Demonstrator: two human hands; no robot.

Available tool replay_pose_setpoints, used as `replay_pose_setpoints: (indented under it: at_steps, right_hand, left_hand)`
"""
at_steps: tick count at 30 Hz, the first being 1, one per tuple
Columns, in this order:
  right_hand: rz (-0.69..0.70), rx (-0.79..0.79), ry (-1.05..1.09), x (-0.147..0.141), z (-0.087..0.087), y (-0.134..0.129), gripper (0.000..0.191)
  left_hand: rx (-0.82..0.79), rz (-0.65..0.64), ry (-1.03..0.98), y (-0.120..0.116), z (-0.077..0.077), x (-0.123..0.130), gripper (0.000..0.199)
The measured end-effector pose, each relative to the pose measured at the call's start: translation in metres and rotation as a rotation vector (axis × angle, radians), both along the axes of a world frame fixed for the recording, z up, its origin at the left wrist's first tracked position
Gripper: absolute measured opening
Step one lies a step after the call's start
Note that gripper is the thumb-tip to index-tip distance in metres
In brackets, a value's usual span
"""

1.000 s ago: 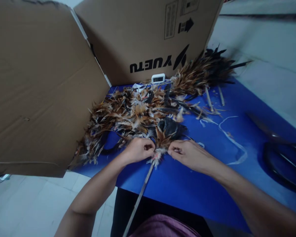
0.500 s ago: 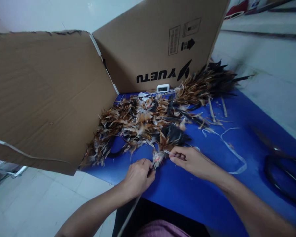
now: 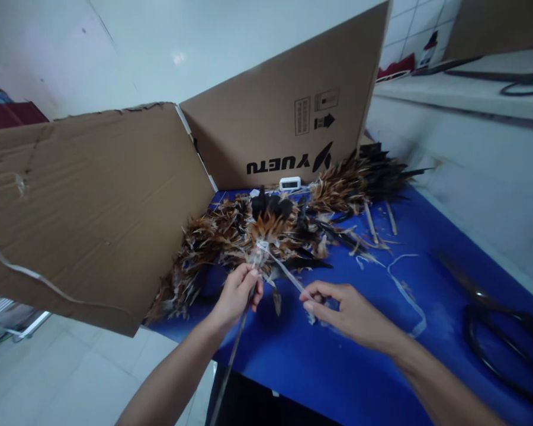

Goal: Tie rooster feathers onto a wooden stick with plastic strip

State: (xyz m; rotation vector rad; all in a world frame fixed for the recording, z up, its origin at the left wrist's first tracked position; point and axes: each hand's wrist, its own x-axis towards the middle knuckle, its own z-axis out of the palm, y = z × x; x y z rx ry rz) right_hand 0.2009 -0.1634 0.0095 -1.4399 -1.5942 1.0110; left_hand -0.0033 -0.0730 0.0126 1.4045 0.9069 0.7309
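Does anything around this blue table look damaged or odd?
Yes. The brown cardboard panel on the left has a ragged, seemingly torn top edge, and the black printed lettering on the brown cardboard panel at the back is upside down.

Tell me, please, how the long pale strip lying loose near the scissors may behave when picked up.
The pale strip is probably floppy, since it lies in loose curves. It looks thin and narrow, so it should be light.
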Motion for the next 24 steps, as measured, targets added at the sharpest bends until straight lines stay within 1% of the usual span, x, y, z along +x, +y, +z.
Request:
replay_pose_setpoints:
  at_steps: [3,6,10,13,16,19,21,22,24]
  right_hand:
    - [0.047,0.010,0.063,-0.004,0.003,-0.002,0.023]
    - [0.094,0.016,0.077,-0.011,0.004,-0.003,0.027]
    - [0.161,0.006,0.055,-0.020,-0.004,-0.005,0.026]
    - [0.176,-0.035,0.013,-0.020,-0.013,-0.003,0.025]
    - [0.190,-0.070,-0.067,-0.015,-0.016,0.001,0.023]
    - [0.216,0.016,-0.152,-0.006,-0.009,0.003,0.017]
    - [0.227,0.052,-0.175,0.002,-0.003,-0.001,0.016]
    - [0.226,0.029,-0.175,0.006,0.000,-0.005,0.016]
    - [0.218,-0.104,-0.158,0.016,0.003,-0.016,0.019]
  left_hand:
    - [-0.065,0.040,-0.142,0.014,0.011,0.011,0.031]
    - [-0.105,0.056,-0.262,0.028,0.019,0.022,0.032]
    - [-0.129,0.048,-0.424,0.046,0.025,0.032,0.030]
    - [-0.144,0.084,-0.526,0.057,0.025,0.036,0.029]
    - [-0.144,0.120,-0.615,0.066,0.023,0.037,0.026]
    - [-0.153,0.137,-0.702,0.074,0.021,0.034,0.023]
    - [-0.163,0.152,-0.744,0.078,0.020,0.030,0.022]
    - [-0.167,0.161,-0.758,0.080,0.018,0.028,0.021]
    - [-0.177,0.173,-0.774,0.083,0.016,0.024,0.019]
